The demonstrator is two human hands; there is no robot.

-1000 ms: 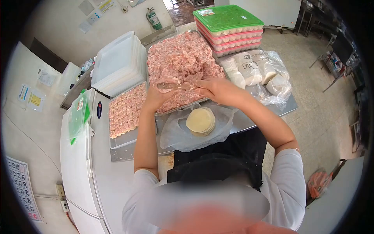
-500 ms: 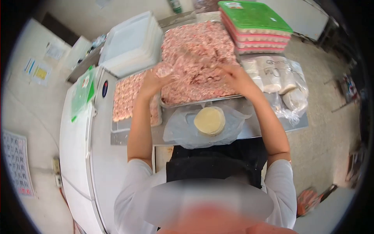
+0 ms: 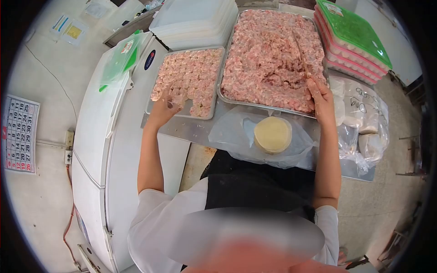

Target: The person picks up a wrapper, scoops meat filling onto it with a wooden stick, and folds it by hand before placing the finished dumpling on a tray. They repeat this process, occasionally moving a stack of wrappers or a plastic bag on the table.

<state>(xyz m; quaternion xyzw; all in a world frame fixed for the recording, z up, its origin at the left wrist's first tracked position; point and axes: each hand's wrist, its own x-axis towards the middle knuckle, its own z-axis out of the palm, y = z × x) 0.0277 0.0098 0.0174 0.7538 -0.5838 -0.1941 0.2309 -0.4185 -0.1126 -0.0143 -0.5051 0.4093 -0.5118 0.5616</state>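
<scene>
The left hand (image 3: 165,107) now rests at the near edge of the dumpling tray (image 3: 182,111), its grip loosely together over a filled dumpling (image 3: 173,101) it seems to be setting among the rows; whether the fingers are clamped on it or merely touching, I cannot tell. A second ago both hands met over the meat, working filling into a wrapper with the spatula; half a second ago the left hand was lifting away with the folded piece. So one dumpling looks finished and is being added to the batch.

The right hand (image 3: 321,98) has gone to the near right corner of the big meat tray (image 3: 255,103), its grip closed around the handle of the spatula (image 3: 302,57), whose blade lies out across the pink minced filling (image 3: 268,59).

The dumplings are small, pale pink, pleated bundles, packed in tight rows and filling most of their tray; only the near strip by the left hand is bare.

Between the two hands, nearer the body, a stack of round wrappers (image 3: 272,134) sits on a clear plastic bag (image 3: 232,136) on the steel counter (image 3: 191,132). Beyond the right hand lie bagged wrapper packs (image 3: 364,123) and stacked lidded boxes (image 3: 353,32); beyond the left, empty white containers (image 3: 191,20).
</scene>
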